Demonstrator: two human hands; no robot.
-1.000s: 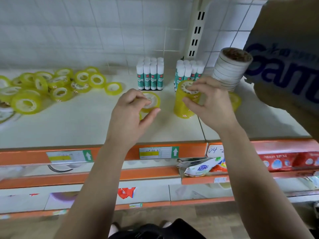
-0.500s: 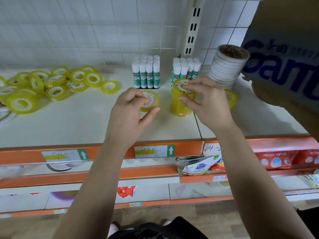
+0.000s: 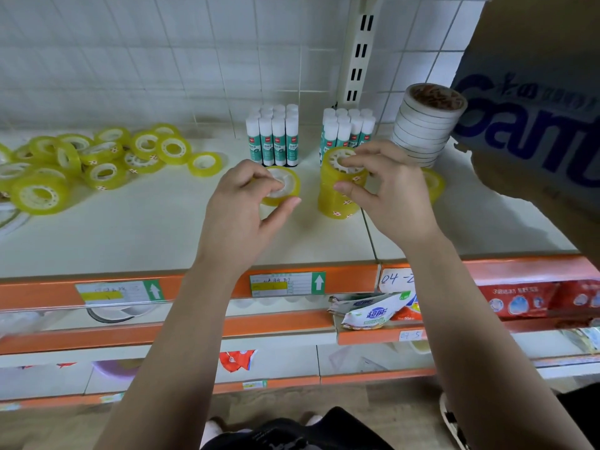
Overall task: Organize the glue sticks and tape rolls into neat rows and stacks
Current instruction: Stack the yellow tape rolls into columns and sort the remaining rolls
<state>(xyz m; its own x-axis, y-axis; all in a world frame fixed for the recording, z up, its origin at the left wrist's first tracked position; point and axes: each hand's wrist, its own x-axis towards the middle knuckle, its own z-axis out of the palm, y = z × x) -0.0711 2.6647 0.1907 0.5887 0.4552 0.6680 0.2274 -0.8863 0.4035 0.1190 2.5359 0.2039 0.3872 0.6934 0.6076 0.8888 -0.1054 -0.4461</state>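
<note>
Head view, frame centre: the left hand [image 3: 240,209] pinches one yellow tape roll [image 3: 285,186] just beside the stack [image 3: 337,203], which the right hand [image 3: 389,196] seems to grip at top and side, probably steadying it for adding, while loose rolls [image 3: 97,160] wait at left

I see my left hand [image 3: 243,206] pinching a single yellow tape roll [image 3: 287,187] just beside the stack of yellow tape rolls [image 3: 336,204], which my right hand [image 3: 389,193] grips; glue sticks [image 3: 274,142] stand behind.
</note>
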